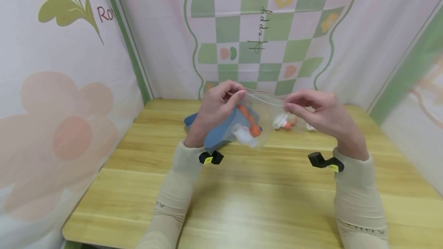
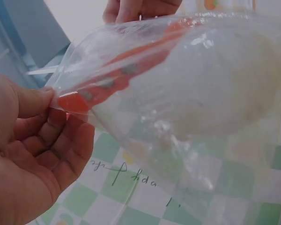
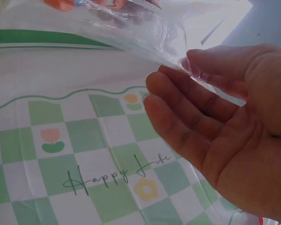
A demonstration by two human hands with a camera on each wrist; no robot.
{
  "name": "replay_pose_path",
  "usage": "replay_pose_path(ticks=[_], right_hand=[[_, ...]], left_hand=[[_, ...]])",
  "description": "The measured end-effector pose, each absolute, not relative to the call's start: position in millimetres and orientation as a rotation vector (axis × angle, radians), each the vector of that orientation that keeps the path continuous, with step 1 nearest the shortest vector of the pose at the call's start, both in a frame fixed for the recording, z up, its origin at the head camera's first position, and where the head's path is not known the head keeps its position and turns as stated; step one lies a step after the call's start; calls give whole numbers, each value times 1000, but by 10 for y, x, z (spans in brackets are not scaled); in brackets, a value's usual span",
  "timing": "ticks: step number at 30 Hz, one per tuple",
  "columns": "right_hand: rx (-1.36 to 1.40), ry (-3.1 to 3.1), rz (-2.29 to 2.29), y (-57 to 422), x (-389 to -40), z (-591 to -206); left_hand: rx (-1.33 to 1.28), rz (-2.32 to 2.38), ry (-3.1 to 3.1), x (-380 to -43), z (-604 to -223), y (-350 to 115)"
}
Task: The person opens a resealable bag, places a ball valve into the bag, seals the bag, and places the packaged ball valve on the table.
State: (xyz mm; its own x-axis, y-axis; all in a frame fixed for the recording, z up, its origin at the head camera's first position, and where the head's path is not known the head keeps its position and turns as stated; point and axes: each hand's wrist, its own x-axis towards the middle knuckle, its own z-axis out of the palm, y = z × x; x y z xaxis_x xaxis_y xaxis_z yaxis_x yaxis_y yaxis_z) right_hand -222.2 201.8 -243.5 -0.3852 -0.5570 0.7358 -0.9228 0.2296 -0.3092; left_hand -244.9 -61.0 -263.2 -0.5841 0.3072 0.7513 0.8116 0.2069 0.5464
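A clear plastic zip bag [image 1: 266, 105] hangs above the table, its top edge stretched between both hands. My left hand [image 1: 221, 103] pinches its left top corner between thumb and forefinger. At the right top corner, my right hand [image 1: 320, 112] pinches the edge the same way; its other fingers are loosely bent in the right wrist view. Inside the bag show a long orange piece [image 1: 254, 129] with a rounded end and a white bundle [image 1: 244, 135]. In the left wrist view, a red-orange strip [image 2: 117, 77] with greyish spots shows through the plastic.
Behind the left hand and the bag, a blue tray or box [image 1: 218, 135] is partly hidden. Small white and orange pieces [image 1: 282, 121] lie on the wooden table [image 1: 242, 206] behind the bag. Another white piece [image 1: 310, 127] is by the right hand. Printed curtains [image 1: 166, 49] surround the table.
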Motion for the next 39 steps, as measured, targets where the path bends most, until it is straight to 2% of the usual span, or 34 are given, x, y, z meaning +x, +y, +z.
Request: replay_pose_path(ticks=[9, 18, 39], right_hand=[[1184, -2244, 957, 2064, -2309, -2559], [1234, -2225, 859, 1912, -2292, -2570], [1327, -2118, 857, 1899, -2315, -2619]], left_hand=[[-1090, -1257, -2083, -2432, -2667, -472], [-1211, -1196, -2131, -2420, -2738, -342], [-1185, -1152, -2142, -2390, -2762, -280]])
